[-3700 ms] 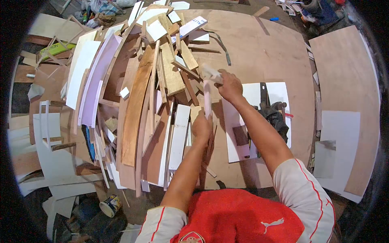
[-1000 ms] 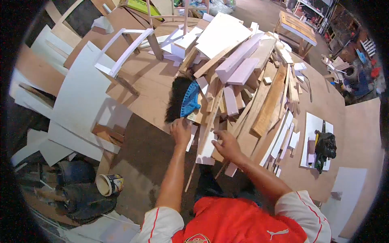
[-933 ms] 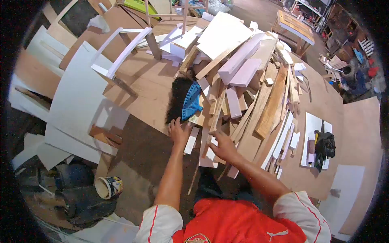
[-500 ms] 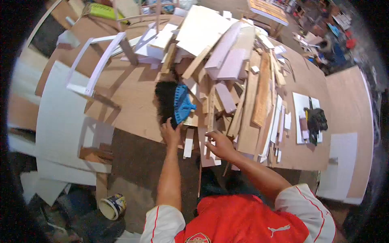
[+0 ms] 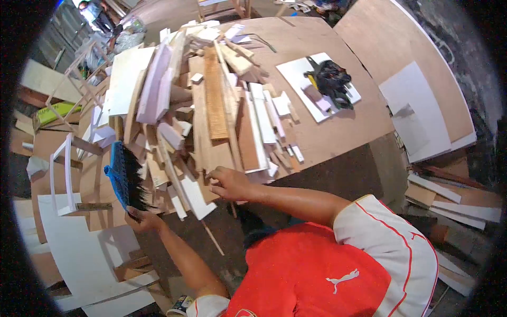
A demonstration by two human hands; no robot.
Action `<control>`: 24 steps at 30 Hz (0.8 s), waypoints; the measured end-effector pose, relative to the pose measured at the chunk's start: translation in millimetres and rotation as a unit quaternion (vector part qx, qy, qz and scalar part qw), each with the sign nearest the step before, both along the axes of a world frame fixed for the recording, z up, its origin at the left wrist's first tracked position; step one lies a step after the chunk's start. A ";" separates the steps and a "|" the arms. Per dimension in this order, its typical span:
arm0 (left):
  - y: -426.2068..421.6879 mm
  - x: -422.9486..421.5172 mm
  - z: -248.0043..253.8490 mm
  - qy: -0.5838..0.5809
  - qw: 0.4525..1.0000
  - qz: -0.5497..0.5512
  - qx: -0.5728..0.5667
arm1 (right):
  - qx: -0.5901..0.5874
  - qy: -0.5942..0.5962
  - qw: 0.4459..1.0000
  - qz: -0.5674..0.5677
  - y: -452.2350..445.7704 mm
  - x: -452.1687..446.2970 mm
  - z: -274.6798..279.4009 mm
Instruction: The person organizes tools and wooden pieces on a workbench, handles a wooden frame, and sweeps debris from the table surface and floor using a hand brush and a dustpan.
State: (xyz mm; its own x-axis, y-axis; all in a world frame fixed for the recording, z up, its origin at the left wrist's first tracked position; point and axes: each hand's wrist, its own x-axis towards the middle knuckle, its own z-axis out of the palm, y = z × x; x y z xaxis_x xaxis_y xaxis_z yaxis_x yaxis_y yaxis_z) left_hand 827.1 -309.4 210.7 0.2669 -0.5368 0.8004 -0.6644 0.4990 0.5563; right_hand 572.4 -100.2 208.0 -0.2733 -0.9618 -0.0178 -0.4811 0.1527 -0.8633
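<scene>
My left hand [image 5: 142,219] is closed on the lower end of a broom head [image 5: 120,171] with a blue plastic top and black bristles. The broom head stands on edge over the left part of the table, its bristles facing right toward the wood pile. No handle shows on it. At the near edge of the pile is my right hand [image 5: 229,183], its fingers loosely bent and apart with nothing visible between them. Close beside it lie a long wooden board [image 5: 215,98] and a white strip [image 5: 196,195].
Wood offcuts are heaped across the table [image 5: 348,127]. A black plastic bag [image 5: 331,79] rests on a white board [image 5: 317,113] to the right. A small white frame [image 5: 68,174] stands at left. Large panels [image 5: 422,111] lean at right. A person [image 5: 95,16] is far back.
The view has swung right. The broom head is turned over, with its bristles now facing right instead of left. My right hand has shifted along the pile's near edge.
</scene>
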 end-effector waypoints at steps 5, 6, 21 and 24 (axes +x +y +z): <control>173.1 -122.5 18.8 -0.042 0.989 -0.131 0.060 | -0.034 -0.157 0.986 -0.053 105.5 -87.1 2.8; 201.7 -147.3 10.7 -0.039 0.978 -0.190 0.070 | -0.014 -0.234 0.970 -0.066 127.7 -108.9 3.8; 428.1 -379.7 -95.3 -0.302 0.719 -0.620 0.087 | 0.142 -0.526 0.781 -0.305 372.7 -342.4 -73.7; 404.2 -408.0 -132.0 -0.231 0.803 -0.492 0.246 | 0.224 -0.454 0.823 -0.256 341.9 -360.8 -61.4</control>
State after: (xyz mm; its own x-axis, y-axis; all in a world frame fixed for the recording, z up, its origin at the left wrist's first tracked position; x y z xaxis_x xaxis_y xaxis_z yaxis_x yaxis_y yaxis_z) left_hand 419.1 94.8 78.7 -0.7442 -0.5868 0.3192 -0.2752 0.7047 0.6540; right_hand 211.6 241.8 146.6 -0.3190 -0.5662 -0.7600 0.5587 0.5355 -0.6334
